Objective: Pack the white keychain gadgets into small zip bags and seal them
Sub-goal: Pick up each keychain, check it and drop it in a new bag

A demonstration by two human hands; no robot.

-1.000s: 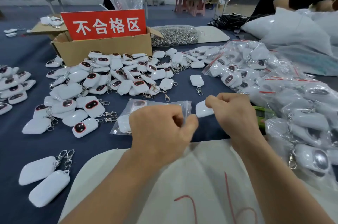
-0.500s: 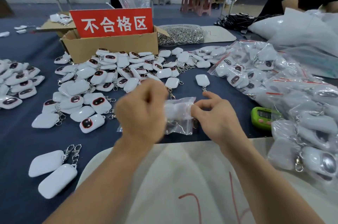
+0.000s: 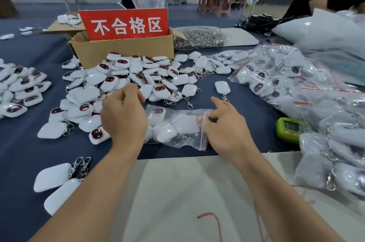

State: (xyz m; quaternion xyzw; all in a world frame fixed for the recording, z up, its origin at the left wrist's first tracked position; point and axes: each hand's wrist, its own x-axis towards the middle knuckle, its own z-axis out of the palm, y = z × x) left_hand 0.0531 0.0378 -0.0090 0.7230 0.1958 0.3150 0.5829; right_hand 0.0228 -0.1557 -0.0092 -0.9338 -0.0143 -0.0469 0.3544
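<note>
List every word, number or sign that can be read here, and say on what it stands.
"不合格区": white characters on the red sign, which stands in the cardboard box.
Red pen marks on the white sheet: not clear enough to read.
Green timer, display: too blurred to read.
Zip bag: no print visible.

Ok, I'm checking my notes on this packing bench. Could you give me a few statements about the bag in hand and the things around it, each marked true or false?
1. The clear zip bag with a red seal strip holds several white keychain gadgets. True.
2. The right hand pinches that bag's strip end. True.
3. The green plastic timer lies left of the left hand. False: it lies right of the right hand.
4. The red sign stands in a blue crate. False: it stands in a brown cardboard box.
</note>
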